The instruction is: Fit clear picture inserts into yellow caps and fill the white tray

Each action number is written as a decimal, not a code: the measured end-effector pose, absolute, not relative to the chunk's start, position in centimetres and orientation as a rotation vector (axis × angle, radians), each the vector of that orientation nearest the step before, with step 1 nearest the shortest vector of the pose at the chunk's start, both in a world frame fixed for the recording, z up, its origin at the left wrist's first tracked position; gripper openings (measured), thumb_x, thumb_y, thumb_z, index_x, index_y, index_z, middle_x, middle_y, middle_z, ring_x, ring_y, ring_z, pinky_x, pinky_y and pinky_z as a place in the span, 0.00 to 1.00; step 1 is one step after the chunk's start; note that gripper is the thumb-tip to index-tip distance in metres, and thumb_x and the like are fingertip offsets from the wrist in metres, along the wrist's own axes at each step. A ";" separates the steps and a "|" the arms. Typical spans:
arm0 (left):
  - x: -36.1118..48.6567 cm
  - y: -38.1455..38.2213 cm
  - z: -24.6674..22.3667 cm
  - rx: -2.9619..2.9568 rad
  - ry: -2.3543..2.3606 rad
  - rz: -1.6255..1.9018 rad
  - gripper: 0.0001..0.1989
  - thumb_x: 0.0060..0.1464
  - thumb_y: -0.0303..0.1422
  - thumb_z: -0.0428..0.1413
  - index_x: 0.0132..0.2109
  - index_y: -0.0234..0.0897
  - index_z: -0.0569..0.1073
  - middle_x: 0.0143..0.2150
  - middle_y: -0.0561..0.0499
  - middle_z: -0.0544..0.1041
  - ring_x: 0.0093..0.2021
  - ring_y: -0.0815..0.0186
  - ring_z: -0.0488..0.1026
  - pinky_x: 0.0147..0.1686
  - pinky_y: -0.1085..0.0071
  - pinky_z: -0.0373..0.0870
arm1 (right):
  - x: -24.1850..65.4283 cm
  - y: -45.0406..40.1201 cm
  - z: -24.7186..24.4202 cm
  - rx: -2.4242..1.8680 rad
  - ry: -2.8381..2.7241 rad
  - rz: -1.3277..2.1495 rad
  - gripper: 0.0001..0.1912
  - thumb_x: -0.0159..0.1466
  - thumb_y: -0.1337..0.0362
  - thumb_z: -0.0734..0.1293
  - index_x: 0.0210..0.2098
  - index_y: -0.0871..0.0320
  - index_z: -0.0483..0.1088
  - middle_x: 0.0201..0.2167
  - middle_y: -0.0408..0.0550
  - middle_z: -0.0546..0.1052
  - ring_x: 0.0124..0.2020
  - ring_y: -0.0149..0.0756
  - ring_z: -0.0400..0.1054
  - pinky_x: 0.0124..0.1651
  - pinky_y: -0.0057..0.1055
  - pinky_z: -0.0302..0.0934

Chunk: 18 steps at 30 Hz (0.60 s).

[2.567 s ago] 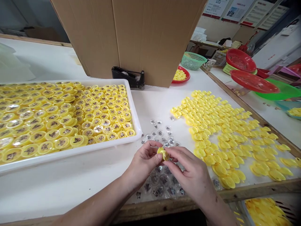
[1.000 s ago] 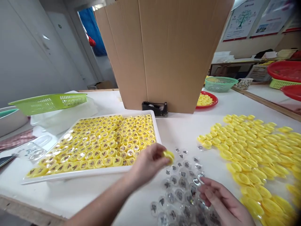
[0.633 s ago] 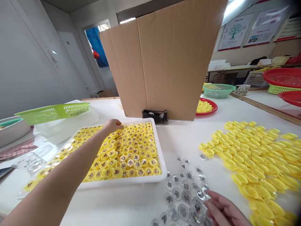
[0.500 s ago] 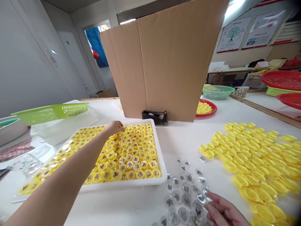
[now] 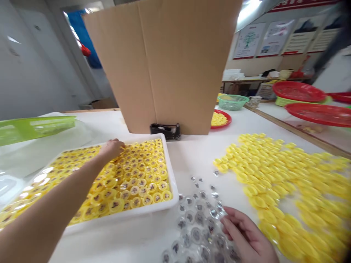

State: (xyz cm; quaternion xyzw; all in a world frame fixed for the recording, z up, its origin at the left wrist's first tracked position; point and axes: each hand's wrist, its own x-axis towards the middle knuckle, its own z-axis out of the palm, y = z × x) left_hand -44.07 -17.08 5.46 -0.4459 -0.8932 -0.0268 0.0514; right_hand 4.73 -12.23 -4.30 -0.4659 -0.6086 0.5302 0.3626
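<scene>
My left hand (image 5: 112, 149) reaches into a white tray (image 5: 172, 182) filled with round yellow pieces (image 5: 141, 171) that bear small printed pictures. Its fingers are bent together at the far part of the tray, against the yellow pieces; whatever they pinch is hidden. Low on the right, my right hand (image 5: 245, 235) has its thumb and forefinger drawn together at a shiny clear disc (image 5: 215, 213). Around and left of those fingertips, many clear discs with dark prints (image 5: 195, 234) are scattered on the white table.
Plain yellow pieces (image 5: 274, 175) spread over the right side. Behind the tray stand a tape dispenser (image 5: 165, 131) and a tall cardboard sheet (image 5: 175, 65). A green basket (image 5: 38, 126) is at left, a red plate (image 5: 227, 122) and mint basket (image 5: 233, 103) at back right.
The camera view has turned a little to the right, so everything sits further left. My left hand stays at the far part of the tray, my right hand by the clear discs.
</scene>
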 end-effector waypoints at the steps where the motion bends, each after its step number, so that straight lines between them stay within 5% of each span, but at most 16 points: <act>1: -43.8 -17.2 5.7 -1.370 -2.707 -0.083 0.13 0.52 0.31 0.53 0.42 0.35 0.78 0.43 0.45 0.75 0.46 0.54 0.70 0.48 0.63 0.65 | 5.0 -11.8 -4.0 -1.206 -1.635 1.281 0.20 0.58 0.50 0.66 0.44 0.56 0.69 0.35 0.48 0.76 0.34 0.38 0.72 0.36 0.28 0.69; 7: -39.9 -17.6 8.4 -1.424 -2.611 -0.184 0.24 0.54 0.40 0.51 0.55 0.34 0.70 0.49 0.40 0.70 0.49 0.50 0.66 0.49 0.52 0.64 | 5.7 -5.0 -0.9 -1.374 -2.322 0.261 0.11 0.64 0.66 0.58 0.42 0.58 0.71 0.39 0.52 0.73 0.39 0.39 0.69 0.43 0.33 0.63; 11: -30.3 -20.7 8.8 -1.593 -2.437 -0.600 0.19 0.55 0.44 0.51 0.50 0.42 0.72 0.46 0.48 0.74 0.34 0.64 0.71 0.40 0.64 0.70 | 4.3 0.2 0.2 -1.439 -2.448 0.100 0.13 0.63 0.70 0.59 0.44 0.60 0.71 0.40 0.55 0.71 0.43 0.45 0.67 0.42 0.36 0.60; 18: -14.2 -24.2 2.8 -2.530 -2.138 -1.364 0.12 0.57 0.32 0.52 0.46 0.43 0.75 0.37 0.46 0.77 0.36 0.63 0.73 0.36 0.71 0.69 | 0.1 3.7 -0.1 -1.396 -2.699 0.041 0.11 0.66 0.64 0.62 0.46 0.58 0.68 0.44 0.49 0.71 0.45 0.40 0.66 0.46 0.41 0.62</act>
